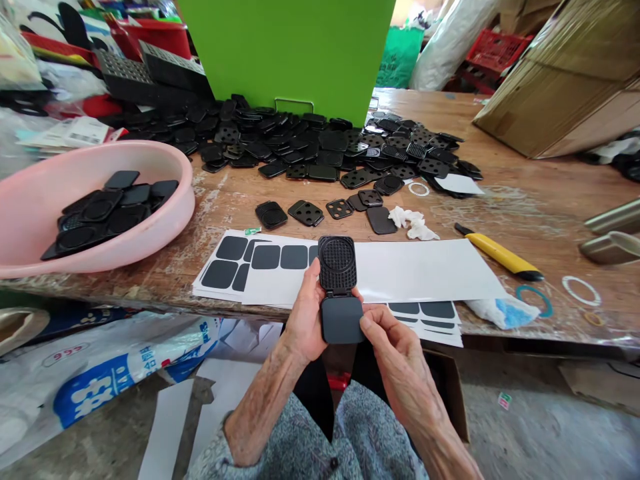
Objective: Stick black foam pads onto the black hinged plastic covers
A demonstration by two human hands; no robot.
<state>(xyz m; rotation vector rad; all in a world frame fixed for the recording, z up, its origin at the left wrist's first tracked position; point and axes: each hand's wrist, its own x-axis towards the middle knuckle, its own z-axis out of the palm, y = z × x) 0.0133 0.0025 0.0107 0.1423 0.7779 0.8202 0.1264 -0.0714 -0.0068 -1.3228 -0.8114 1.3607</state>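
Bare tabletop (505, 160) right of white sheets (425, 270), utility knife (500, 253) there, pink basin (187, 200) left, black pieces (320, 150) ahead

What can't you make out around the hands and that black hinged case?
Head view:
- Back of the black hinged case: hidden by its own front, held in the left hand and the right hand.
- Lower sheet of black pads: partly hidden by the right hand.
- Green panel: top cut off by the frame edge.
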